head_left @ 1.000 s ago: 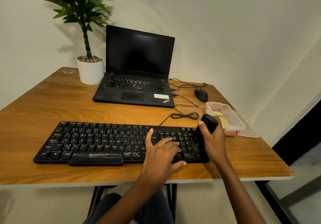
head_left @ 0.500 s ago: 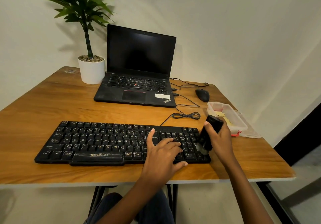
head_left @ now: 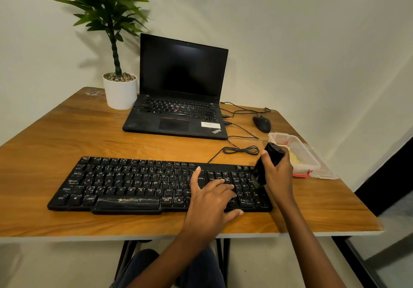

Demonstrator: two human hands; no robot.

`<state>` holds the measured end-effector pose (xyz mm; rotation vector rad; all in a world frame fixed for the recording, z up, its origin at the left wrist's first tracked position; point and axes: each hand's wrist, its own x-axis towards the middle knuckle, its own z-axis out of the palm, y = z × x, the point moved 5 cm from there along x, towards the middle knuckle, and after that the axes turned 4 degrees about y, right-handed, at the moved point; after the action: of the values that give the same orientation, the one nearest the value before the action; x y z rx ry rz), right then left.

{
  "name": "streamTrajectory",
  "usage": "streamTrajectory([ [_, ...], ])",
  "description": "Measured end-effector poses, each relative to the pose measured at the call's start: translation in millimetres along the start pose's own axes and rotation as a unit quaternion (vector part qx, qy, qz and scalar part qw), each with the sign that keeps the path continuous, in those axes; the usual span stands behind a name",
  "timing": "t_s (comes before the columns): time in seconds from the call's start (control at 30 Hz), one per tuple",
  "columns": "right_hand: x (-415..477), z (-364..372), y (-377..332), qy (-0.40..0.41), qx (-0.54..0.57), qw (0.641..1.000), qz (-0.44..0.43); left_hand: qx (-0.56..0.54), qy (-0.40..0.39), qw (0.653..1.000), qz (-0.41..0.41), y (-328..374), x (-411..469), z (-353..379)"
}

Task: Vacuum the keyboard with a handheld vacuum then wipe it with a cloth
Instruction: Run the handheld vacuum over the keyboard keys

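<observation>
Person vacuuming the right end of a black keyboard (head_left: 134, 182) on a wooden table (head_left: 67, 135).
The right hand (head_left: 279, 173) is gripping the handheld vacuum (head_left: 267, 162), its nozzle near the keyboard's 3 o'clock edge. The left hand (head_left: 212, 198), fingers relaxed, is resting on the keys. Bare wood is lying open at 9 o'clock. The nozzle has crept slightly toward 12 o'clock.

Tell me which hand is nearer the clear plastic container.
Right. The right hand, gripping the handheld vacuum, is just left of the clear plastic container; the left hand rests on the keyboard, farther left.
</observation>
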<state>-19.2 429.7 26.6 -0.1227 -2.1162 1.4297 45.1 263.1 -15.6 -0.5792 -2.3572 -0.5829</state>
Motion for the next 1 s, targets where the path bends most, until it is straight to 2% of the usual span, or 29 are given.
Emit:
streamTrajectory([
  [0.17, -5.6, -5.3, 2.2, -0.014, 0.031, 0.999, -0.001, 0.004, 0.006, 1.000, 0.008, -0.1, 0.7, -0.2],
  [0.27, 1.4, -6.6, 2.4, -0.006, 0.020, 1.000, 0.008, -0.005, 0.006, 1.000, 0.005, -0.4, 0.5, -0.5],
  [0.43, -1.5, 8.2, -4.1, -0.006, -0.014, 1.000, -0.026, -0.006, 0.010, 1.000, 0.001, -0.2, 0.5, -2.0],
  [0.6, 5.7, -1.4, 6.1, -0.004, 0.024, 0.999, 0.020, -0.005, 0.011, 1.000, 0.001, 0.9, 1.1, -3.3],
  [0.73, 7.9, 6.9, 0.0, 0.001, -0.005, 1.000, -0.005, 0.003, 0.011, 1.000, 0.004, 0.3, 0.7, -1.9],
  [1.0, 13.6, 11.2, 2.3, -0.055, 0.012, 0.998, 0.008, 0.008, 0.001, 1.000, 0.001, -0.9, 0.7, -1.4],
])
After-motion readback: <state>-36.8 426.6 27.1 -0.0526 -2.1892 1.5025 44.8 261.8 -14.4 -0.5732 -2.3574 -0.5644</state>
